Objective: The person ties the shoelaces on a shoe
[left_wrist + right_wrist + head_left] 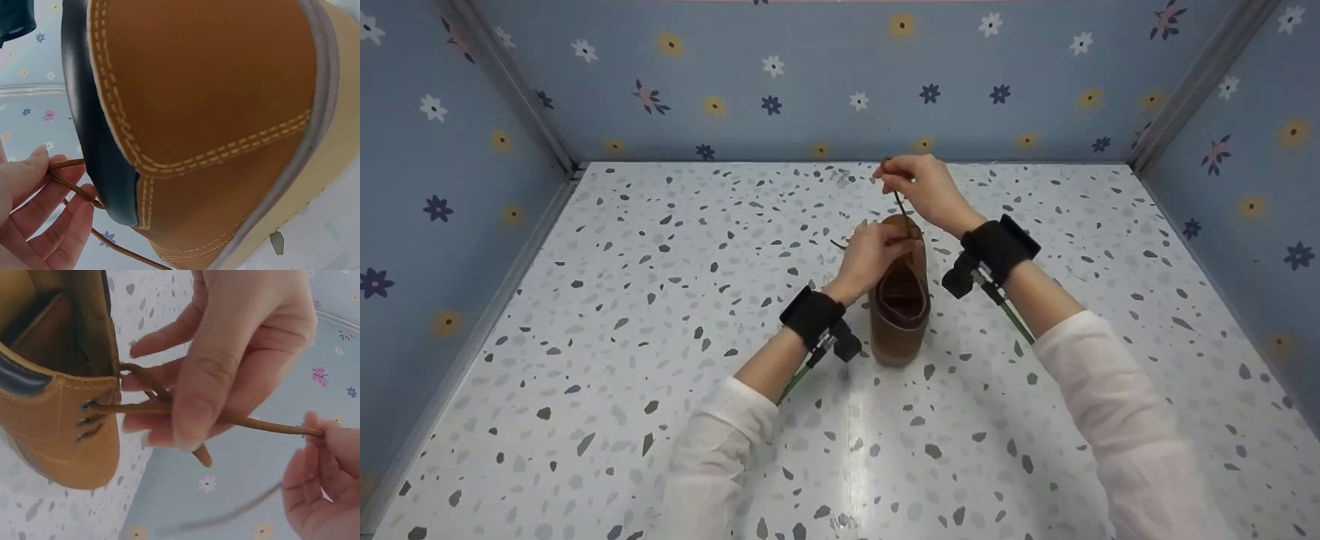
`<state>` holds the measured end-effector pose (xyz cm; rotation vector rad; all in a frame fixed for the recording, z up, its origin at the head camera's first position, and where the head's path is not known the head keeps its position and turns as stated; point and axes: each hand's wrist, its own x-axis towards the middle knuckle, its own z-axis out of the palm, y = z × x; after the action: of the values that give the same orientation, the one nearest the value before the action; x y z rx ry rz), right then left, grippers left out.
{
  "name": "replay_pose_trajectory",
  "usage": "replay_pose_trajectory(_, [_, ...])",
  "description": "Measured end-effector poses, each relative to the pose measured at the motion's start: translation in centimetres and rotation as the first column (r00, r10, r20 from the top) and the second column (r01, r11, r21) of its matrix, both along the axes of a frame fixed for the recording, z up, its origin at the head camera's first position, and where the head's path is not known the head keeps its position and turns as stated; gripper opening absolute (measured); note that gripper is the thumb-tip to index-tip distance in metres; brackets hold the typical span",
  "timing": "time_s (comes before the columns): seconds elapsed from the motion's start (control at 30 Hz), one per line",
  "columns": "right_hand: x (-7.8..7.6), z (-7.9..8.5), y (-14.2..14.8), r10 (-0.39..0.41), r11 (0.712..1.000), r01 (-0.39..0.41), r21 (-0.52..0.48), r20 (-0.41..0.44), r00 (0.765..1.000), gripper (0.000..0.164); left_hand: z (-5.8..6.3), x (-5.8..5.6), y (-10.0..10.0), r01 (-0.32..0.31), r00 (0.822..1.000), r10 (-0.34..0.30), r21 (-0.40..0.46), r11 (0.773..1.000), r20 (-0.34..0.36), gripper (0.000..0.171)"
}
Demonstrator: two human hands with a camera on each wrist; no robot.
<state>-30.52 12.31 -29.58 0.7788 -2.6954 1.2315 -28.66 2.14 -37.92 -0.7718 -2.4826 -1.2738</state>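
Observation:
A brown lace-up shoe (898,349) with tan stitching stands on the table, toe toward the far wall. Above its eyelets my left hand (877,255) pinches the brown shoelace (129,408) between thumb and fingers. Farther forward and higher, my right hand (926,187) grips a lace end, drawn taut from the shoe through the left hand. In the right wrist view the left hand (242,354) is large in the middle, and the right hand (326,478) shows at the lower right edge. A lace tip pokes out below the left thumb.
White speckled tabletop (660,360) lies around the shoe. Blue flowered panels (810,82) close it in at the back and on both sides. Black straps with small cameras (997,247) sit on both wrists.

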Motion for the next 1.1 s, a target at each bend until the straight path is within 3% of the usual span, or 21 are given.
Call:
replay_pose_trajectory(0.17, [-0.1, -0.2, -0.6, 0.084, 0.988, -0.083, 0.130, 0.001, 0.996, 0.019, -0.1, 0.1, 0.0, -0.038, 0.999, 0.038, -0.050, 0.998, 0.007, 0.024])
replay_pose_trajectory(0.3, [-0.2, -0.4, -1.0, 0.108, 0.982, -0.104, 0.160, -0.012, 0.994, 0.019, -0.2, 0.1, 0.0, -0.082, 0.996, 0.084, -0.059, 0.995, 0.033, 0.034])
replay_pose_trajectory(0.43, [-0.4, -0.7, -1.3, 0.120, 0.978, -0.113, 0.173, -0.029, 0.992, 0.018, -0.2, 0.2, -0.1, -0.087, 0.995, 0.088, -0.033, 0.996, 0.042, 0.035])
replay_pose_trajectory(0.77, [-0.5, -0.5, -1.4, 0.052, 0.976, -0.057, 0.211, 0.031, 0.998, 0.024, -0.2, 0.3, -0.1, -0.111, 0.993, 0.112, -0.044, 0.993, 0.023, 0.030])
replay_pose_trajectory(0.93, [-0.5, -0.4, -0.7, 0.047, 0.980, -0.054, 0.190, 0.040, 0.998, 0.024, -0.3, 0.2, -0.1, -0.053, 0.998, 0.053, 0.007, 0.999, -0.032, 0.018])
replay_pose_trajectory(1.1, [-0.7, -0.4, 0.2, 0.016, 0.986, -0.019, 0.166, 0.021, 1.000, 0.022, -0.3, 0.2, -0.1, -0.001, 1.000, 0.002, 0.047, 0.999, -0.025, 0.014])
